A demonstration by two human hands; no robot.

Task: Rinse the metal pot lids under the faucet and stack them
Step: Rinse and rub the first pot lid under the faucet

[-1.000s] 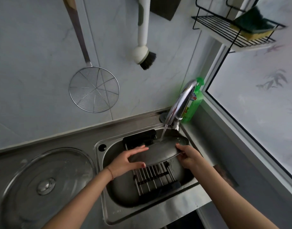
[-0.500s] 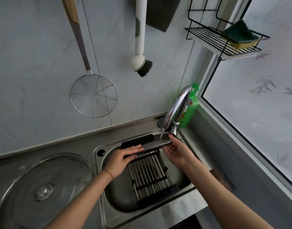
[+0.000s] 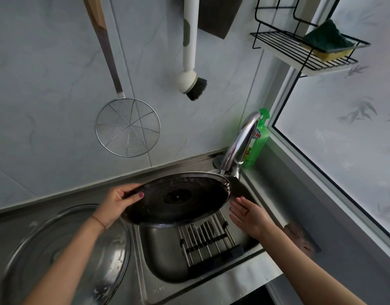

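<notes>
Metal pot lid [image 3: 176, 198] held over the sink [image 3: 163, 260], tilted with its dark underside toward the camera, far right rim just under the faucet [image 3: 241, 142]. Water droplets visible along that rim. Left hand [image 3: 117, 200] clamped on the lid's left edge, thumb over the rim, fingers behind. Right hand [image 3: 248, 213] open and flat, fingers spread, just beside the lid's lower right rim; touching it or not, cannot tell. Thin bracelet on the left wrist.

Below the lid, a slatted drain rack [image 3: 208, 241] set across the sink basin. On the counter [image 3: 64, 201] to the near left, 1 larger lid [image 3: 64, 256] lying flat, wet along its right rim, close beside the sink edge.

On the tiled wall [image 3: 46, 73] behind: a wire skimmer [image 3: 128, 126] hanging by a long handle, and to its right a white dish brush [image 3: 190, 79] with dark bristles, also hanging. Green detergent bottle [image 3: 256, 142] standing behind the faucet in the corner. Far right and high, a black wire shelf [image 3: 299, 53] carrying a green and yellow sponge [image 3: 328, 42]. Frosted window [image 3: 343, 128] with a leaf pattern along the right side.
</notes>
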